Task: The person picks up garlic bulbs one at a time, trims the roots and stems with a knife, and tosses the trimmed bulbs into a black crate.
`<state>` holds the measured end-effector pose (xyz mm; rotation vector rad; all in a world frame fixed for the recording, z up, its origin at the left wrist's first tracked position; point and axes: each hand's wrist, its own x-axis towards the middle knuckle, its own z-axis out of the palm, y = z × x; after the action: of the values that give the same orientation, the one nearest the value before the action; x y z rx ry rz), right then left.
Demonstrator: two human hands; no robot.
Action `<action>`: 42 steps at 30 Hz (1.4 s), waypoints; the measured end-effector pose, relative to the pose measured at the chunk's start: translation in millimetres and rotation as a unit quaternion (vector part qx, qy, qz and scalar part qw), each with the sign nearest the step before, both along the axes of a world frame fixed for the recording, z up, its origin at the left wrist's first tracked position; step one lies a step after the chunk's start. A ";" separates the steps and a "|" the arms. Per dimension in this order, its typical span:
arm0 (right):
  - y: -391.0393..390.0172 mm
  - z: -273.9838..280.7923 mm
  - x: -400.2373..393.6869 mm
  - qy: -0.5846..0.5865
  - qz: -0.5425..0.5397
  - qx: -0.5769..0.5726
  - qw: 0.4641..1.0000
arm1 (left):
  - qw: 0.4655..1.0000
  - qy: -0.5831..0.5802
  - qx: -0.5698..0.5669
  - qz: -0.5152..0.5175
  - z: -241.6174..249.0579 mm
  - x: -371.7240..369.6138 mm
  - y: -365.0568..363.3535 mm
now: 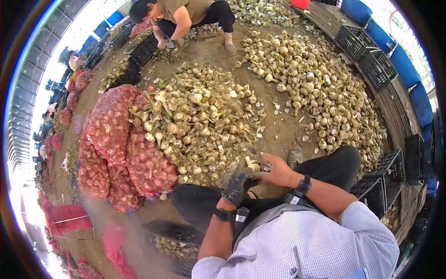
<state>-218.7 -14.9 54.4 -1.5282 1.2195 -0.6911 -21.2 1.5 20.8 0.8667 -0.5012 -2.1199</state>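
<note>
Both hands meet in front of my lap, at the near edge of a heap of garlic bulbs [200, 116] with stems and roots on. My left hand [236, 187], in a dark, dirty glove, is closed around a garlic bulb [253, 166], mostly hidden by the fingers. Bare and curled, my right hand [278, 172] comes in from the right against that bulb. A small metal tool [266, 166] shows at its fingers; its blade is too blurred to make out.
Full red mesh sacks [109, 125] stand left of the heap. Right lies a second pile of garlic bulbs [320, 88]. A black crate [176, 246] holding garlic is by my left side; more black crates [378, 67] line the right. Another person [186, 18] crouches ahead.
</note>
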 end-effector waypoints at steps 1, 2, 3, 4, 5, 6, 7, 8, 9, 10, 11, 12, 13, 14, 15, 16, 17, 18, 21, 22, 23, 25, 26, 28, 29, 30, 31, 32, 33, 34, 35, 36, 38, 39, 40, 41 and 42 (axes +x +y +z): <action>-1.7 2.6 2.3 -0.037 -0.022 0.054 0.998 | 0.999 -0.046 -0.004 0.001 1.7 3.1 2.4; -4.9 6.1 1.9 -0.032 -0.031 0.105 0.994 | 0.981 -0.142 -0.134 0.008 2.3 1.8 0.4; -9.3 26.1 2.1 -0.026 -0.041 0.157 0.986 | 0.937 -0.234 -0.259 0.013 2.0 -2.4 -0.6; -11.6 37.0 2.7 -0.020 -0.050 0.209 0.976 | 0.908 -0.280 -0.310 0.013 1.5 -2.8 -1.5; -11.5 25.0 6.3 -0.065 -0.054 0.161 0.983 | 0.875 -0.327 -0.357 0.016 0.9 -3.2 -2.5; -12.3 27.3 8.9 -0.057 -0.037 0.151 0.986 | 0.879 -0.336 -0.338 0.012 -0.5 -2.1 -3.2; -14.0 31.4 13.2 -0.049 -0.020 0.142 0.988 | 0.884 -0.343 -0.317 0.009 -2.1 -0.5 -2.9; -14.9 33.2 15.6 -0.040 -0.003 0.134 0.990 | 0.889 -0.350 -0.294 0.004 -4.4 1.3 -1.5; -16.9 22.1 17.1 -0.037 -0.013 0.058 0.998 | 0.917 -0.298 -0.262 0.027 -2.8 3.0 -1.9; -19.3 5.7 20.4 -0.033 -0.023 -0.016 0.999 | 0.942 -0.244 -0.225 0.049 0.8 4.9 -3.0; -17.0 -10.4 19.0 -0.026 -0.030 -0.086 0.996 | 0.962 -0.188 -0.183 0.073 1.4 6.5 -2.8; -13.4 -1.3 15.3 0.025 -0.021 -0.072 0.997 | 0.967 -0.186 -0.159 0.066 -2.1 11.2 -1.4; -13.5 20.3 11.5 0.076 -0.010 -0.055 0.996 | 0.972 -0.185 -0.132 0.059 -6.7 18.3 -1.0; -14.4 30.0 9.5 0.125 0.004 -0.042 0.991 | 0.976 -0.183 -0.108 0.053 -10.9 23.0 -1.8; -12.6 23.5 7.6 0.171 0.017 -0.054 0.984 | 0.965 -0.222 -0.138 0.038 -4.0 22.9 -2.3; -8.5 18.1 8.0 0.172 0.032 -0.074 0.982 | 0.956 -0.248 -0.151 0.033 -7.8 24.1 0.4; -4.8 14.1 7.9 0.173 0.044 -0.097 0.979 | 0.947 -0.273 -0.166 0.026 -11.3 24.7 2.7; -3.3 12.7 7.5 0.174 0.055 -0.121 0.976 | 0.936 -0.298 -0.184 0.020 -13.4 24.5 0.5; -1.1 10.9 12.2 0.188 0.080 -0.175 0.963 | 0.884 -0.400 -0.239 -0.040 -17.2 21.0 -5.0; -2.0 10.4 13.0 0.215 0.090 -0.172 0.957 | 0.911 -0.344 -0.227 0.005 -18.1 19.6 -2.7; -2.9 10.0 14.0 0.240 0.101 -0.169 0.951 | 0.915 -0.320 -0.245 0.010 -18.6 21.0 -0.5; -4.2 10.7 15.2 0.262 0.109 -0.166 0.944 | 0.902 -0.339 -0.266 -0.012 -23.6 25.1 -5.4; -4.0 12.3 16.2 0.258 0.107 -0.166 0.946 | 0.895 -0.349 -0.276 -0.023 -25.8 27.1 -5.8; -4.2 11.9 17.2 0.261 0.110 -0.165 0.945 | 0.890 -0.337 -0.305 -0.027 -19.0 28.0 -5.3; -4.8 11.0 17.3 0.267 0.114 -0.164 0.943 | 0.887 -0.331 -0.319 -0.029 -16.6 28.5 -5.3; -4.8 9.7 17.6 0.272 0.119 -0.163 0.941 | 0.905 -0.311 -0.291 -0.016 -18.6 28.3 -3.9; -4.7 6.9 17.4 0.272 0.119 -0.166 0.941 | 0.920 -0.290 -0.262 -0.003 -21.6 26.8 -1.9; -4.7 2.5 16.6 0.272 0.117 -0.169 0.940 | 0.935 -0.267 -0.234 0.009 -24.0 26.0 -0.9; -3.9 -0.4 16.1 0.272 0.115 -0.170 0.940 | 0.910 -0.316 -0.269 -0.013 -25.1 27.8 0.8; -4.1 -2.5 15.3 0.266 0.116 -0.173 0.941 | 0.880 -0.363 -0.303 -0.034 -26.1 30.7 1.9; -4.5 -4.2 14.4 0.259 0.118 -0.176 0.942 | 0.847 -0.408 -0.336 -0.055 -27.2 32.9 2.5; -4.7 -5.5 13.6 0.253 0.119 -0.178 0.944 | 0.835 -0.425 -0.342 -0.068 -24.5 33.6 1.9; -8.6 -7.9 12.9 0.269 0.122 -0.153 0.943 | 0.809 -0.459 -0.356 -0.090 -18.6 33.5 -1.6; -8.3 -9.4 13.0 0.276 0.125 -0.140 0.943 | 0.814 -0.462 -0.336 -0.103 -19.7 33.3 -1.0; -8.2 -12.3 12.7 0.282 0.128 -0.139 0.940 | 0.818 -0.465 -0.317 -0.115 -22.0 33.0 -2.0; -9.7 -16.9 12.7 0.288 0.130 -0.142 0.938 | 0.821 -0.469 -0.301 -0.126 -24.7 33.2 -6.0; -11.0 -21.5 13.6 0.293 0.132 -0.145 0.936 | 0.827 -0.461 -0.300 -0.115 -30.6 32.9 -6.7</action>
<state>-205.1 -26.0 32.9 -2.2001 1.3379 -0.2398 11.7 -5.1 -9.7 1.4445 -1.7316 -1.4188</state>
